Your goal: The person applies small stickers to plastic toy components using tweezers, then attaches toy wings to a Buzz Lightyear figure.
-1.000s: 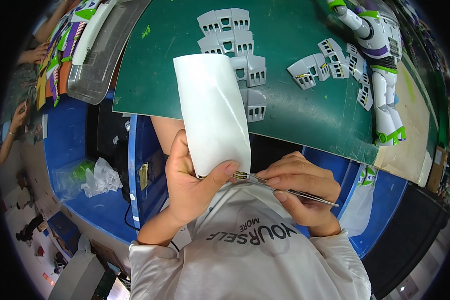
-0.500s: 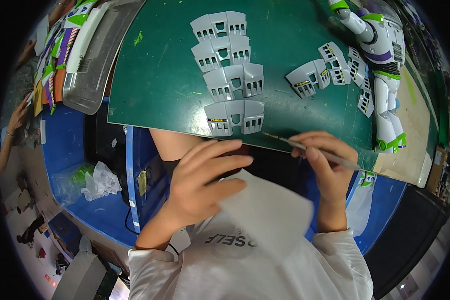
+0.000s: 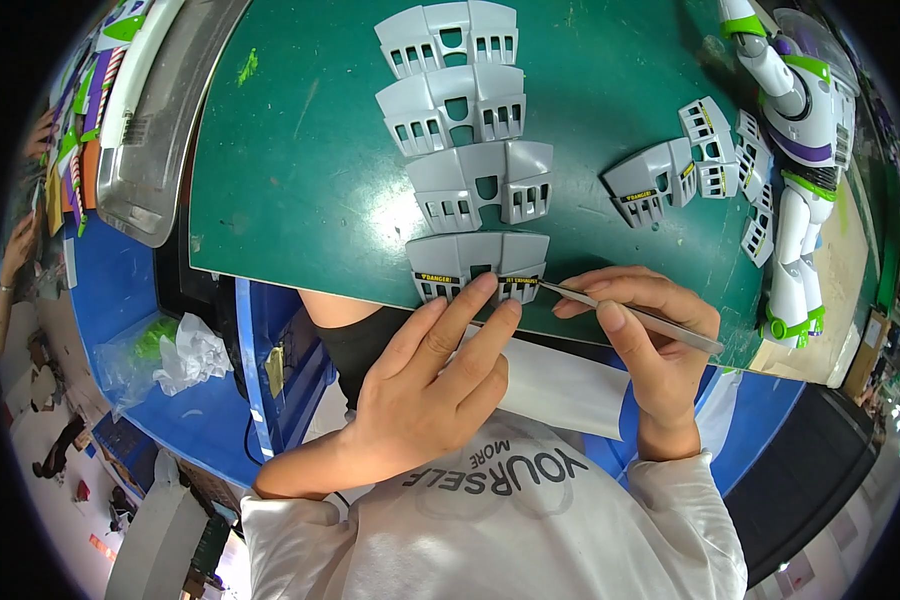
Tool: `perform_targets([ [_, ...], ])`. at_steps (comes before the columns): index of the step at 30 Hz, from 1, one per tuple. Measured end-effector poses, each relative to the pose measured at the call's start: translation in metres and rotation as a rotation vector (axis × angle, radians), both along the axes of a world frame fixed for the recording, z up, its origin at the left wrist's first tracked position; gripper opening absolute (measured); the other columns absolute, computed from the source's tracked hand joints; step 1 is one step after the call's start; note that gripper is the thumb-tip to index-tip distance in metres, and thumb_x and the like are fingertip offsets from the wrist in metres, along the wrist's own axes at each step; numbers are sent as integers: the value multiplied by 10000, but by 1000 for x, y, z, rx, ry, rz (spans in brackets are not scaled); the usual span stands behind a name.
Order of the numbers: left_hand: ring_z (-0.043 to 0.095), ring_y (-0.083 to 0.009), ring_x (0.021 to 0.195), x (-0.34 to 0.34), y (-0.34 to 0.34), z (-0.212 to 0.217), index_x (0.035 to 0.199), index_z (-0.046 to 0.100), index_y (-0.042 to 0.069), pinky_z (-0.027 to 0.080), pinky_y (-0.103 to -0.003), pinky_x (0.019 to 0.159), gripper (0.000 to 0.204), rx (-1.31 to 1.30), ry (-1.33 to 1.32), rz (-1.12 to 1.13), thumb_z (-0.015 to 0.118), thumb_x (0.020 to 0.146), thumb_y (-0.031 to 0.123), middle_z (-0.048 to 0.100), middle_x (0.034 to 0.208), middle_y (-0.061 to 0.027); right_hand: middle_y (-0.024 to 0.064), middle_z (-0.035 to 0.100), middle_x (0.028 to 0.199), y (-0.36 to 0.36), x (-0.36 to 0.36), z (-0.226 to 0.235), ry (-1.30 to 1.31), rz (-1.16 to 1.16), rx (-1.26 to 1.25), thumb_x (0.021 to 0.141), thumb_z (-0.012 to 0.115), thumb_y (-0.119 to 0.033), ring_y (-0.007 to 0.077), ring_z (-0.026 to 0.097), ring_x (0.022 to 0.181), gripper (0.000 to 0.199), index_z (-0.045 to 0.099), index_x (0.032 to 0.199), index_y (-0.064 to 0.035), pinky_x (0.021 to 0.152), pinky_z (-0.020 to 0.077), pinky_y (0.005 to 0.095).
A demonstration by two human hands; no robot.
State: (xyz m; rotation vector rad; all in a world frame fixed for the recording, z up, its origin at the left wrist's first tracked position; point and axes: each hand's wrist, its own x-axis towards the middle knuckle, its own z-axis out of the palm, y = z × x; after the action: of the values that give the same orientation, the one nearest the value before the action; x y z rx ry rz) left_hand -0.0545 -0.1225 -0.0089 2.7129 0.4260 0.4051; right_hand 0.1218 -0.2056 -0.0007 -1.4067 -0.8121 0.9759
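My right hand (image 3: pixel 655 335) pinches metal tweezers (image 3: pixel 660 325), their tip at the right end of a narrow black-and-yellow sticker (image 3: pixel 521 281). That sticker lies across the right half of the nearest grey plastic toy part (image 3: pixel 475 246), which lies by the table's front edge. A similar sticker (image 3: pixel 436 278) is on its left half. My left hand (image 3: pixel 425 375) has its fingers stretched out, the fingertips resting on the part's lower edge and covering some of its slots. Beyond it, further grey parts (image 3: pixel 480 165) of the same kind lie in a column, without visible stickers.
On the right of the green table (image 3: pixel 300 150) are several stickered grey parts (image 3: pixel 650 170) and a white toy figure (image 3: pixel 800 120). A clear plastic tray (image 3: pixel 150 190) sits at the left edge. A white sheet (image 3: pixel 560 385) lies below the table edge; crumpled plastic (image 3: pixel 192 355) is at left.
The tweezers have brought the sticker onto the part's right half. My left hand has left the white sheet and moved up to the part. The view has shifted slightly.
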Motion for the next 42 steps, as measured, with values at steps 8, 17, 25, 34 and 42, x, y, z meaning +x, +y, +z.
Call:
perform_targets([
  [8,510,-238,1087,1,-1,0,663,516,61,338,-329,932,48,-56,-16,17,536,706,53,532,1147,-71,162,632,774,1,-1,0,-32,-50,-22,745,555,53,226,615,769,116,611,842,83,657,497,276],
  [17,511,-230,1086,2,0,3,648,491,61,328,-318,940,76,-86,10,26,528,714,58,521,1176,-95,159,633,770,1,-1,-1,-51,-53,-21,739,561,52,227,614,767,117,613,841,81,666,497,278],
  [25,520,-209,1075,4,0,6,649,471,52,329,-302,939,91,-87,50,42,510,731,51,531,1166,-112,171,628,804,0,-2,-1,-49,-70,-30,737,551,66,214,624,735,120,613,839,80,650,504,265],
  [34,530,-192,1058,7,-1,10,645,479,58,327,-294,921,94,-100,88,69,512,732,42,540,1155,-108,173,620,842,2,-3,-3,-85,-64,-44,744,557,62,201,631,727,115,613,844,76,628,513,248],
  [42,507,-176,945,15,4,9,594,459,73,342,-298,759,101,39,103,35,550,637,74,531,1178,-42,174,609,859,1,2,1,-70,-98,-72,772,543,44,189,617,734,125,602,875,84,616,511,239],
])
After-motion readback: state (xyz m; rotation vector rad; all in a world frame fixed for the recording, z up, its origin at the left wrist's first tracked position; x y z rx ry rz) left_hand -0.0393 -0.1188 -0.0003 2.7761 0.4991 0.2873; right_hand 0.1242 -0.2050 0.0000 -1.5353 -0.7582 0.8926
